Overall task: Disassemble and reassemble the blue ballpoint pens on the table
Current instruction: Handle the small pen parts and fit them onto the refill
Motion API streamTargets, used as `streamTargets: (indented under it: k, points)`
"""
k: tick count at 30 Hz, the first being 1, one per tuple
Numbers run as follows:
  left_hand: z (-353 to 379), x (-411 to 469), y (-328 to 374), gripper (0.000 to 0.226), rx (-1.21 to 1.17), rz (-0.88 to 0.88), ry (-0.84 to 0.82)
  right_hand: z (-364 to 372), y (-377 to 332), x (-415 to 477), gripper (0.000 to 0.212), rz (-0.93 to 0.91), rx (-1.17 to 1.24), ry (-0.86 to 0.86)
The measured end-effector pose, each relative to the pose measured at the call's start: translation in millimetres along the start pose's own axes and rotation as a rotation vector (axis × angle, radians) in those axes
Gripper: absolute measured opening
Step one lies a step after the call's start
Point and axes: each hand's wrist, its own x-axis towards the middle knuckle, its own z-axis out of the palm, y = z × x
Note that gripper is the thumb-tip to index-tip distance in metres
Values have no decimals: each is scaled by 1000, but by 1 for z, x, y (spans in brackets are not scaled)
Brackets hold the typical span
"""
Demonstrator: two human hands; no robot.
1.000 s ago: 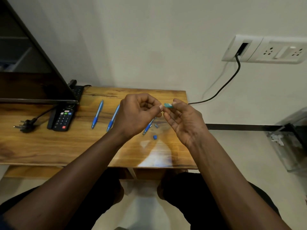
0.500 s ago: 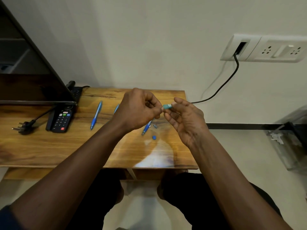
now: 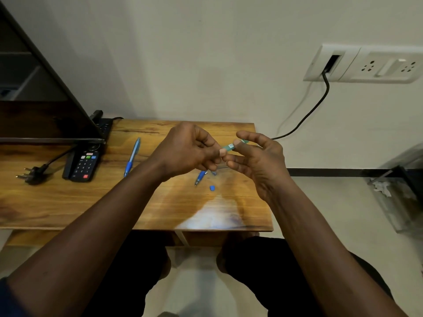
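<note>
L hand (image 3: 190, 152) & R hand (image 3: 258, 161) are pinching 1 blue pen tube (image 3: 231, 146) over the table (image 3: 68, 202). 1 whole pen (image 3: 132, 157) is lying at left; small blue bits (image 3: 212, 187), maybe caps, are lying under the hands.

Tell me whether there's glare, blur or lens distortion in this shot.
All in the head view: a pale glare patch lies on the table near its front edge; the wide lens skews the socket panel at the right; the left hand and right hand look slightly soft, and the label on the pen barrel they pinch is unreadable.
</note>
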Motion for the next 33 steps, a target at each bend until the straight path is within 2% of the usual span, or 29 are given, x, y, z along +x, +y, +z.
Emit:
streamTargets:
  k: [4,8,11,14,18,20,24,28,33]
  points:
    - [1,0,0,17,-100,-27,12,0,0,0,24,107,114,-11]
    - [5,3,0,35,-226,-74,-6,0,0,1,19,235,256,-41]
    - [12,6,-2,31,-320,-171,-31,-2,0,2,22,321,307,-88]
    - [16,6,-4,35,-391,-241,-67,-2,1,2,13,388,328,-103]
    - [17,10,-3,45,-437,-261,-42,-1,2,3,28,428,416,-74]
    - [16,13,-6,46,-360,-238,13,-1,2,4,24,419,421,-39]
    - [14,18,-28,30,83,-134,56,-4,1,7,19,393,413,27]
    - [20,18,-41,15,502,-97,-49,-5,2,8,19,380,387,39]
    - [32,20,-47,16,688,-91,-81,-6,3,9,24,363,362,50]
